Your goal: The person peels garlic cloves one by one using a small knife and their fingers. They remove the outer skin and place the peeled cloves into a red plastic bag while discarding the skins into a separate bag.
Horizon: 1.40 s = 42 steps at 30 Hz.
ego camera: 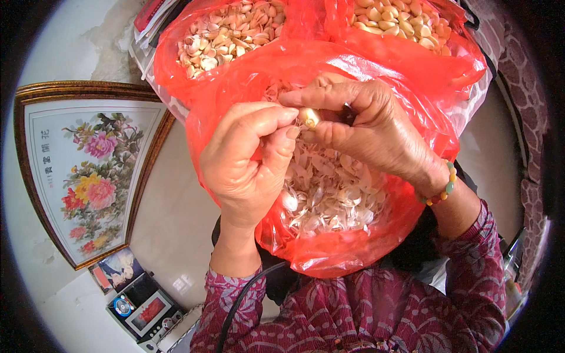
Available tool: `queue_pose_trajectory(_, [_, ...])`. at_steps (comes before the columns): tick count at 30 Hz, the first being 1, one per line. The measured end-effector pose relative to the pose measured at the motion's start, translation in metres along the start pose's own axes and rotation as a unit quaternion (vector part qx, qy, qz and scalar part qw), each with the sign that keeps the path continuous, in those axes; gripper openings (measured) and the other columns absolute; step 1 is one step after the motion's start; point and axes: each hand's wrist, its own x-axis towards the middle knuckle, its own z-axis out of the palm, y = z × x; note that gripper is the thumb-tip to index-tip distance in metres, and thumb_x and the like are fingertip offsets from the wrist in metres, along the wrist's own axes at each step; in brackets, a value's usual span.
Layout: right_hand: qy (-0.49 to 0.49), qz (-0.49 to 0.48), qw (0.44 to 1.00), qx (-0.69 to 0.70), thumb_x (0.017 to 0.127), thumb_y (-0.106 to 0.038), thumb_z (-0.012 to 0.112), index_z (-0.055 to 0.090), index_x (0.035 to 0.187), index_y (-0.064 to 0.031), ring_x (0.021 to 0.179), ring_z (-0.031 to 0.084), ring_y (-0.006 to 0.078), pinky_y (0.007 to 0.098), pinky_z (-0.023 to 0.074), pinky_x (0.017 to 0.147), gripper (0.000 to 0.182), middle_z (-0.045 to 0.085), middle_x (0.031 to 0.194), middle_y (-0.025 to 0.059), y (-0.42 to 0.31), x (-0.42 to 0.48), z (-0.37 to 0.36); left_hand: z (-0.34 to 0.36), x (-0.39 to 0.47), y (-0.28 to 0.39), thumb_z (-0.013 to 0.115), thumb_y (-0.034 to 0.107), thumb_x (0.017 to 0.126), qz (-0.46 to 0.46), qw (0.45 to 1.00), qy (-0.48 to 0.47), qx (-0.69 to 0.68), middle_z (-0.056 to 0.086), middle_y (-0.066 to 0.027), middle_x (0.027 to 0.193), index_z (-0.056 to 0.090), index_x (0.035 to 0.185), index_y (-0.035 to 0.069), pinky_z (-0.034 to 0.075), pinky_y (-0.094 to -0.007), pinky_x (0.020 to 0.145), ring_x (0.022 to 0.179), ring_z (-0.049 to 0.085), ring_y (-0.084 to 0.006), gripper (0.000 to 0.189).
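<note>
Between the thumb and fingers of my right hand [362, 119] is a garlic clove [310, 118], its blunt end facing me. My left hand [254, 154] touches the clove's left side, thumb and forefinger pinched together at a thin bit of skin. Both hands are over a red plastic bag [344, 256] in front of me that holds a heap of papery garlic skins [335, 198]. Unpeeled-looking garlic cloves [234, 35] fill a red bag at the upper left. Pale, smooth peeled cloves [397, 22] lie in another red bag at the upper right.
A framed flower picture [95, 176] leans at the left. Below it stands a dark device with a small screen [148, 311]. Papers [154, 26] are stacked at the upper left. A black cable [238, 304] runs past my left sleeve. Patterned brown fabric [529, 132] edges the right.
</note>
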Motion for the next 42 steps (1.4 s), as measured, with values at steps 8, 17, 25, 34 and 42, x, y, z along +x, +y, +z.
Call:
queue_pose_trajectory(8, [0.023, -0.089, 0.98, -0.179, 0.076, 0.002, 0.059, 0.064, 0.103, -0.0016, 0.076, 0.058, 0.0195, 0.0275, 0.0467, 0.066, 0.027, 0.059, 0.083, 0.0105, 0.005, 0.0, 0.0, 0.002, 0.003, -0.001, 0.067, -0.008, 0.072, 0.06, 0.995, -0.023, 0.079, 0.063, -0.0109, 0.078, 0.062, 0.085, -0.001, 0.05, -0.0259, 0.058, 0.067, 0.063, -0.0173, 0.016])
queue_pose_trajectory(17, [0.02, -0.1, 0.942, -0.32, 0.071, 0.008, 0.06, 0.063, 0.106, -0.0033, 0.076, 0.056, 0.0189, 0.0263, 0.0456, 0.067, 0.037, 0.054, 0.084, 0.008, 0.006, -0.002, 0.001, 0.01, 0.001, -0.005, 0.064, -0.009, 0.068, 0.08, 0.987, -0.011, 0.141, 0.06, -0.011, 0.073, 0.057, 0.077, 0.002, 0.049, -0.0283, 0.054, 0.059, 0.06, -0.0236, 0.017])
queue_pose_trajectory(25, [0.036, -0.127, 0.953, -0.272, 0.07, 0.001, 0.059, 0.063, 0.1, -0.0002, 0.073, 0.057, 0.033, 0.0351, 0.0472, 0.064, 0.03, 0.056, 0.079, 0.0175, 0.01, -0.001, 0.003, 0.014, 0.002, -0.005, 0.061, -0.009, 0.069, 0.065, 0.988, 0.002, 0.138, 0.054, -0.008, 0.065, 0.054, 0.076, 0.004, 0.045, -0.0271, 0.048, 0.051, 0.053, -0.0207, 0.016])
queue_pose_trajectory(34, [0.001, -0.082, 0.975, -0.207, 0.076, 0.0, 0.058, 0.058, 0.106, 0.0016, 0.083, 0.061, 0.0302, 0.0333, 0.0489, 0.071, 0.03, 0.06, 0.087, 0.0191, 0.002, 0.0, 0.005, 0.004, 0.0, 0.008, 0.057, -0.006, 0.08, -0.255, 0.955, 0.019, -0.152, 0.054, 0.0039, 0.07, 0.054, 0.079, 0.001, 0.04, -0.0164, 0.052, 0.06, 0.048, -0.0003, 0.007])
queue_pose_trajectory(42, [0.025, -0.107, 0.969, -0.222, 0.08, -0.004, 0.06, 0.059, 0.102, 0.0012, 0.071, 0.062, 0.0308, 0.0326, 0.0499, 0.062, 0.023, 0.06, 0.081, 0.0164, 0.003, 0.0, 0.01, -0.001, -0.002, 0.009, 0.055, -0.003, 0.083, -0.284, 0.938, 0.022, -0.197, 0.054, 0.0027, 0.071, 0.054, 0.081, 0.001, 0.038, -0.0156, 0.052, 0.061, 0.046, -0.0001, 0.004])
